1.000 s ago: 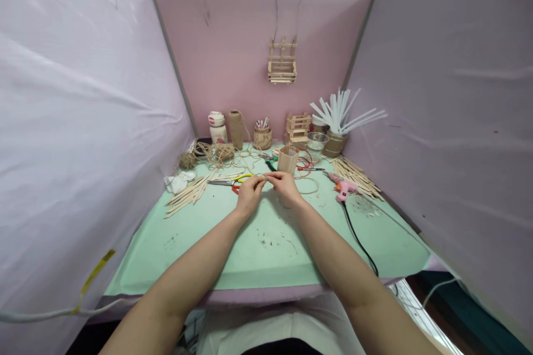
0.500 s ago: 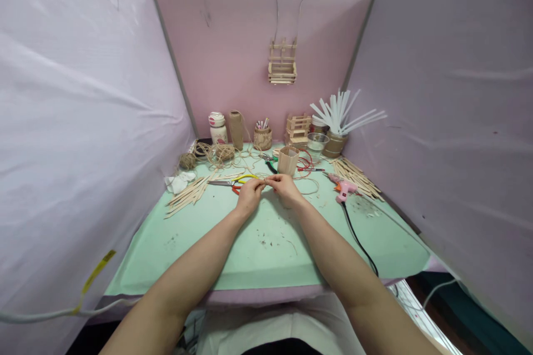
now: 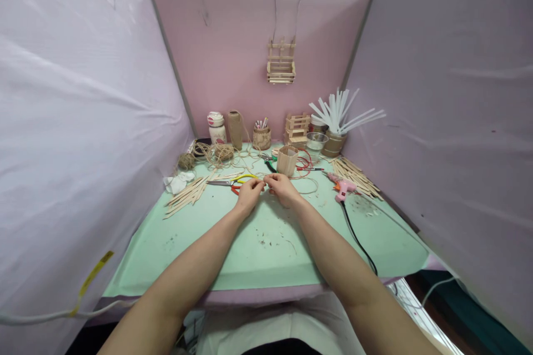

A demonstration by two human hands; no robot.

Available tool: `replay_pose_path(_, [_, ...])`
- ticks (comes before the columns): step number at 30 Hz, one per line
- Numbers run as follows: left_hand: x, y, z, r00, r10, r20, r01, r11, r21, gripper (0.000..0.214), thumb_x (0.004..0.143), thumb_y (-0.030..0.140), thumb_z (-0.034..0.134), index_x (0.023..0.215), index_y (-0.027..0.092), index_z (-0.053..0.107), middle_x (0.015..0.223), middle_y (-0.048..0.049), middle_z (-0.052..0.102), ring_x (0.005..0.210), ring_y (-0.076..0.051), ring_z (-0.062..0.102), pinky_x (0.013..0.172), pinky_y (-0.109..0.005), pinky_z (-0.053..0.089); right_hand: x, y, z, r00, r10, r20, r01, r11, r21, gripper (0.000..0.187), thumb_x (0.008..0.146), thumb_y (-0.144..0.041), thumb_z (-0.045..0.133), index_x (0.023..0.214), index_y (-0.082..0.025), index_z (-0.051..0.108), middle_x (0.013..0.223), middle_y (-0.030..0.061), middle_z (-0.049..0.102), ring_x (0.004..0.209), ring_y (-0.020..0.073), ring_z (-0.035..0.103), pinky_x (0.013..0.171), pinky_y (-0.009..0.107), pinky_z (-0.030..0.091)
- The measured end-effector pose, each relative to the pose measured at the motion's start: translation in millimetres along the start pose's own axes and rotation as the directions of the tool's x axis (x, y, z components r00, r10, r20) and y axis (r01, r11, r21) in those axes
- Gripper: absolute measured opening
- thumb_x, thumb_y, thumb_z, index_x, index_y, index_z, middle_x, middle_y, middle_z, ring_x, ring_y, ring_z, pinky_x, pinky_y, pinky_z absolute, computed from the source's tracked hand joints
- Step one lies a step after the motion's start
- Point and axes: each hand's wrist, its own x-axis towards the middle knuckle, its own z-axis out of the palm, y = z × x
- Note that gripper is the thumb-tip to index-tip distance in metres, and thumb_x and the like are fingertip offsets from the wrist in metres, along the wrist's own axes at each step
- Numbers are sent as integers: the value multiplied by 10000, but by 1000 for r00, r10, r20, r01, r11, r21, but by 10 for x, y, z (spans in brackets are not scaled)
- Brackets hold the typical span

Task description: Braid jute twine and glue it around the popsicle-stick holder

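Both my hands meet at the middle of the table, fingertips nearly touching. My left hand [image 3: 250,196] is closed in a pinch beside the handles of yellow-and-red scissors [image 3: 227,182]. My right hand [image 3: 282,188] is pinched too, just in front of a hexagonal cup made of wooden sticks [image 3: 287,162]. Whatever lies between the fingertips is too small to make out. Thin strands of twine [image 3: 245,163] run on the table behind the hands, and a loose loop lies to the right. Behind the scissors is a pair of dark-handled pliers [image 3: 270,165].
Wooden sticks [image 3: 189,197] lie at left, more sticks [image 3: 358,177] at right. A pink glue gun [image 3: 345,188] with a black cord rests at right. Along the back stand a jar [image 3: 217,128], a twine cone [image 3: 235,130], a clear bowl [image 3: 316,143] and a pot of white glue sticks [image 3: 335,141].
The fingertips have drawn very slightly apart, with the right-hand fingers shifting a little. The rest of the scene looks the same apart from a small camera shift.
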Motion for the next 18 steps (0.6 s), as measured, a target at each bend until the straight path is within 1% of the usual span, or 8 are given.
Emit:
replay_pose_path(4, [2, 33, -12, 997, 65, 41, -62, 995, -76, 202, 759, 345, 528, 684, 166, 584, 664, 3, 579, 661, -127, 513, 622, -229, 402, 8, -8, -15, 999, 33, -2, -33, 999, 34, 260, 622, -407, 648, 683, -164, 581, 588, -36, 483, 544, 81, 408, 463, 194, 294])
replay_pose_path(6, [10, 27, -26, 994, 94, 47, -90, 993, -78, 255, 775, 396, 528, 688, 163, 584, 667, 1, 570, 654, -122, 499, 614, -226, 398, 18, 1, -41, 1000, 25, 13, -26, 999, 30, 302, 604, -439, 673, 695, -162, 593, 575, -42, 480, 538, 78, 397, 469, 194, 289])
replay_pose_path(9, [27, -3, -37, 994, 92, 63, -86, 992, -93, 300, 780, 430, 537, 661, 157, 581, 648, 0, 554, 618, -106, 463, 583, -220, 382, 28, 12, -75, 999, -5, 35, 5, 1000, 15, 340, 578, -466, 701, 676, -157, 598, 550, -51, 475, 520, 72, 374, 477, 202, 282])
replay_pose_path(11, [39, -22, -33, 998, 41, 56, -31, 987, -159, 299, 762, 431, 565, 651, 152, 574, 633, 1, 543, 571, -89, 427, 527, -208, 349, 26, 8, -77, 999, -21, 44, 21, 1000, 5, 339, 583, -467, 697, 673, -155, 598, 563, -43, 503, 518, 72, 376, 479, 208, 281])
replay_pose_path(13, [50, -28, -25, 996, -61, 70, 78, 957, -279, 304, 736, 441, 596, 664, 148, 565, 617, 5, 524, 499, -63, 360, 451, -198, 280, 19, -4, -59, 998, -42, 49, 42, 999, -1, 328, 600, -460, 686, 686, -155, 599, 582, -34, 532, 519, 73, 384, 483, 213, 287])
replay_pose_path(15, [59, -23, -19, 977, -163, 138, 206, 889, -408, 317, 703, 452, 633, 686, 146, 553, 604, 15, 498, 445, -40, 281, 403, -194, 195, 11, -15, -29, 996, -79, 34, 80, 997, -5, 320, 614, -455, 678, 704, -157, 604, 582, -34, 542, 514, 74, 386, 491, 218, 298])
replay_pose_path(16, [62, -17, -17, 964, -194, 184, 259, 849, -461, 326, 686, 455, 651, 694, 146, 548, 600, 21, 484, 434, -32, 256, 396, -194, 164, 9, -18, -13, 995, -101, 20, 101, 995, -6, 318, 619, -454, 676, 710, -158, 605, 576, -36, 541, 511, 74, 385, 493, 219, 304])
replay_pose_path(18, [62, -9, -15, 947, -211, 240, 309, 795, -521, 340, 664, 459, 674, 705, 148, 542, 601, 32, 467, 427, -26, 242, 396, -192, 142, 8, -18, 11, 992, -124, -11, 124, 992, 0, 320, 629, -458, 672, 719, -158, 607, 572, -37, 538, 511, 75, 390, 494, 218, 315])
